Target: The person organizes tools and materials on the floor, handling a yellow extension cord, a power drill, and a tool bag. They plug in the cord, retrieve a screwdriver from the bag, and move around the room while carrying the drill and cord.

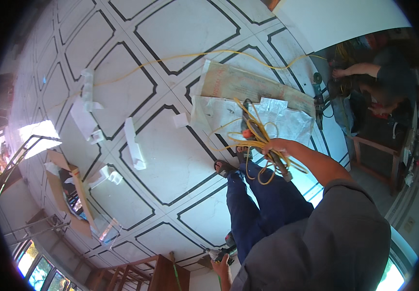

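Up by the feet, I see my right hand (275, 145) gripping the yellow cable bundle (255, 140), loops hanging downward; my left hand (221, 264) clutches a power tool (225, 252), well apart.

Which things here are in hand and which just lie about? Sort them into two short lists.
In hand:
- yellow cable, bundled in the right hand
- tool hanging in that bundle
- power tool in the left hand

Lying about:
- paper sacks on the floor
- white foam strips
- cardboard box
- grinder beside a seated person
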Tool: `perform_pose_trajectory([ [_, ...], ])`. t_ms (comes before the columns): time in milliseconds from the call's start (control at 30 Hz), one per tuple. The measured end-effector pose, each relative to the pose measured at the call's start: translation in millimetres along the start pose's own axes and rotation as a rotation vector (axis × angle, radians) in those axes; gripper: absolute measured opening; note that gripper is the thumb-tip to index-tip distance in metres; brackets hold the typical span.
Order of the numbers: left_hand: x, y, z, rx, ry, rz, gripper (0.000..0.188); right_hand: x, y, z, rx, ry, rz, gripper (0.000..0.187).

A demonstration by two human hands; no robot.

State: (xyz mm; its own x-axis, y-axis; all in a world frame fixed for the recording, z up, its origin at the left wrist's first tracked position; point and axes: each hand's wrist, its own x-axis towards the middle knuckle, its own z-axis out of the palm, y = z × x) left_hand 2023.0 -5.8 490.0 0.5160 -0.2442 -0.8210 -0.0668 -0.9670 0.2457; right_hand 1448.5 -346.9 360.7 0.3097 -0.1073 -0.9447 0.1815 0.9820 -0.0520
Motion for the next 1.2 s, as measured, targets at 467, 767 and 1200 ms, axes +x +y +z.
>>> perform_pose_trajectory([
  [467,0,190,-37,0.575,0.05,0.125,0.06,-114,59,-36,-0.28,0.491,0.06,0.014],
  [767,221,332,-102,0.541,0.045,0.35,0.064,-116,44,129,0.242,0.37,-0.054,0.03],
  [1200,262,774,-152,0.852,0.165,0.568,0.088,-31,-157,294,0.4,0.083,-0.045,0.041],
])
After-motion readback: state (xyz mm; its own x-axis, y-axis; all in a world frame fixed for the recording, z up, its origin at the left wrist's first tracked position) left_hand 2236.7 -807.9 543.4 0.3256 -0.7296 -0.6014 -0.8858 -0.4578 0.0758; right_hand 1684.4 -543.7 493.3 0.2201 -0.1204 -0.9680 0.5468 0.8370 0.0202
